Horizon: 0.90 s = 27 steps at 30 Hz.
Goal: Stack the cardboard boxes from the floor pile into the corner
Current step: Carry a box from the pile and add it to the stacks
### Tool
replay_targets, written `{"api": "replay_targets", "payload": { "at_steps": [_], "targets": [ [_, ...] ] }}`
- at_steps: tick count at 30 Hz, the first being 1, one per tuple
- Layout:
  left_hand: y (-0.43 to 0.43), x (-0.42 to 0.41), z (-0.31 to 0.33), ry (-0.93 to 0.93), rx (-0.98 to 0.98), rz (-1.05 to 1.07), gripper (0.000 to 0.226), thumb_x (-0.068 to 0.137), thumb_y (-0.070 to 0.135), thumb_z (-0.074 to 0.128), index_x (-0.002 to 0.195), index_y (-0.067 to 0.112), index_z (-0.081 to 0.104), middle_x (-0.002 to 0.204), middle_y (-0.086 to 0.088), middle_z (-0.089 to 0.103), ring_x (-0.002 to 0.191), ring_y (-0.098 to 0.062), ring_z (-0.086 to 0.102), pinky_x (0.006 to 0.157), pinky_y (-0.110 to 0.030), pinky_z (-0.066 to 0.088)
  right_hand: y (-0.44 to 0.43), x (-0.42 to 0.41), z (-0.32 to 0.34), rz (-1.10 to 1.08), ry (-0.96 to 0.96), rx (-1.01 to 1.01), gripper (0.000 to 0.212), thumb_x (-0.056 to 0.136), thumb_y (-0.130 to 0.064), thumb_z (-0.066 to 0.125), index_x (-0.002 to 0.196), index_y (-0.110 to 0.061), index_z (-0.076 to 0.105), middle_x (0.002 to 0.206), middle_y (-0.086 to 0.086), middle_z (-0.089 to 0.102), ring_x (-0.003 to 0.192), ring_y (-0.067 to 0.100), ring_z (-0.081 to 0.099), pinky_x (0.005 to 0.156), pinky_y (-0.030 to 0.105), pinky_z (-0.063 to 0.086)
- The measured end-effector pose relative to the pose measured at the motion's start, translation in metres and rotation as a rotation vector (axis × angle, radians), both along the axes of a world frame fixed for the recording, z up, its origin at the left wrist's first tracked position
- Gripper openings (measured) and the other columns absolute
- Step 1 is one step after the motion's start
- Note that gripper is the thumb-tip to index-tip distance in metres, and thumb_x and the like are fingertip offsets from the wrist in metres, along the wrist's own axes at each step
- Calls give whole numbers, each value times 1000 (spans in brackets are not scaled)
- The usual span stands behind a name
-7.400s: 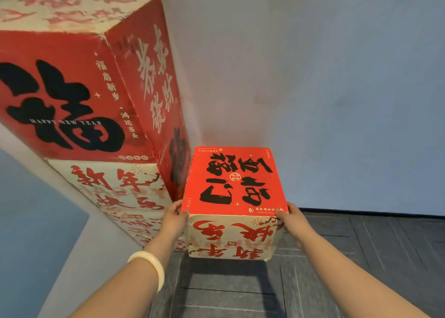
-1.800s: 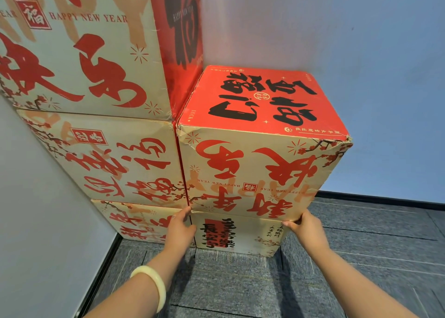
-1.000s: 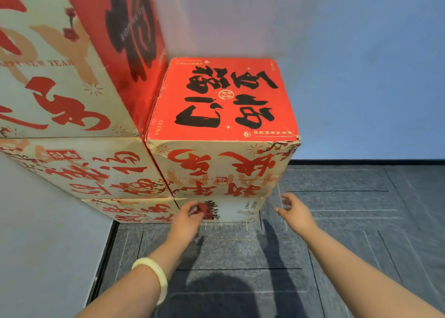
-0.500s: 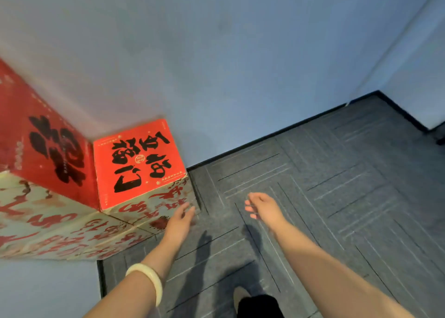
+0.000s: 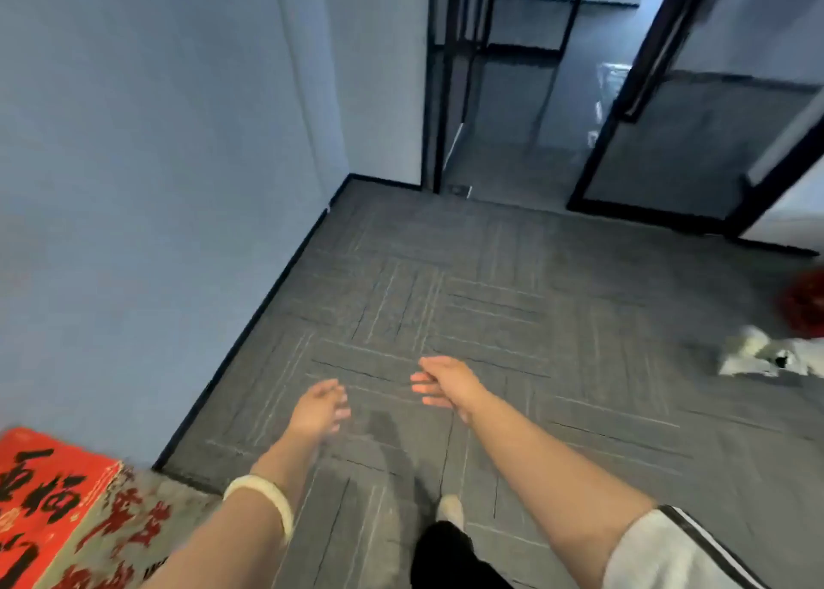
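A red-topped cardboard box (image 5: pixel 49 504) with black characters and a cream printed side shows at the bottom left corner, against the wall. My left hand (image 5: pixel 319 408), with a pale bangle on its wrist, hangs over the grey carpet with relaxed fingers and holds nothing. My right hand (image 5: pixel 443 381) is beside it, also empty with loose fingers. Both hands are well clear of the box. A blurred red shape (image 5: pixel 805 305) lies at the far right edge; I cannot tell whether it is another box.
A pale wall (image 5: pixel 156 164) runs along the left with a dark skirting. Glass doors with black frames (image 5: pixel 459 75) stand ahead. A white and grey object (image 5: pixel 767 356) lies on the carpet at the right. My foot (image 5: pixel 450 508) shows below.
Both hands let go of the red-topped box after setting it on the stack in the corner. My view has swung right, away from the stack toward the open floor and doors.
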<state>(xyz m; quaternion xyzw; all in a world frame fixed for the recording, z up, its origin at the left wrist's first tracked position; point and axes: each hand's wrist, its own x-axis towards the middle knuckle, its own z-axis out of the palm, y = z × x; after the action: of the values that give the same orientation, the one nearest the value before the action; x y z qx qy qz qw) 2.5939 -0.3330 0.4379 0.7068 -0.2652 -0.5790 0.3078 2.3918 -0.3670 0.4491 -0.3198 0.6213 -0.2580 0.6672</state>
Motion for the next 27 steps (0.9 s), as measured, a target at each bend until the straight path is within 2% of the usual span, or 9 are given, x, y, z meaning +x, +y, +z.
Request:
{"api": "replay_targets", "payload": {
  "at_steps": [6,9,12,14,18,20,22,24,27],
  "targets": [
    [-28,-180,26,-39,-27,-332,38,92,1,48,130,0,45,77,-6,53,62,-18,55,33,-12,31,56,-194,27,-362,-35,-9,12,98,-23,47,108,-16,46,80,0,59,66,10,58,55,20,45],
    [-39,-288,39,-14,-39,-459,36,94,5,46,130,4,45,92,-8,57,66,-17,57,40,-16,35,78,-295,30,-538,-39,-5,3,98,-21,47,97,-19,48,80,1,59,57,6,61,58,22,43],
    [-53,-407,47,3,-82,-571,34,95,6,47,129,7,47,96,-7,58,66,-15,56,41,-14,37,94,-397,34,-690,-53,-27,12,98,-19,45,87,-20,49,80,2,58,65,11,59,56,23,41],
    [-60,-485,52,0,-104,-640,34,95,8,47,129,8,47,94,-5,58,66,-13,56,45,-18,40,102,-465,38,-760,-40,-23,12,98,-19,45,87,-20,49,81,2,59,70,12,58,58,24,41],
    [-62,-624,62,37,-128,-784,35,95,13,48,130,12,49,111,-5,58,81,-15,59,64,-26,47,121,-591,45,-870,13,-15,7,96,-19,46,93,-20,52,84,1,62,74,12,60,60,23,43],
    [-63,-687,66,39,-146,-865,34,95,15,48,130,13,49,105,0,59,90,-16,58,73,-30,49,129,-645,50,-938,25,-5,6,94,-17,47,92,-19,53,84,2,62,73,13,61,60,23,44],
    [-65,-741,68,39,-156,-938,34,96,16,48,130,14,48,99,3,57,96,-17,57,81,-33,48,134,-690,50,-995,37,2,6,88,-16,54,83,-19,51,79,2,61,64,11,59,51,21,43],
    [-71,-790,66,30,-160,-996,35,96,16,47,130,14,48,102,1,56,100,-18,55,82,-33,48,135,-732,44,-1070,36,19,9,88,-13,53,81,-17,50,73,3,58,51,10,56,42,18,39],
    [-94,-859,58,41,-156,-1024,35,95,16,48,131,14,47,108,-3,55,96,-17,55,76,-29,49,126,-794,32,-1178,21,41,10,94,-14,49,86,-14,54,78,6,61,60,15,61,53,23,45]
  ]
}}
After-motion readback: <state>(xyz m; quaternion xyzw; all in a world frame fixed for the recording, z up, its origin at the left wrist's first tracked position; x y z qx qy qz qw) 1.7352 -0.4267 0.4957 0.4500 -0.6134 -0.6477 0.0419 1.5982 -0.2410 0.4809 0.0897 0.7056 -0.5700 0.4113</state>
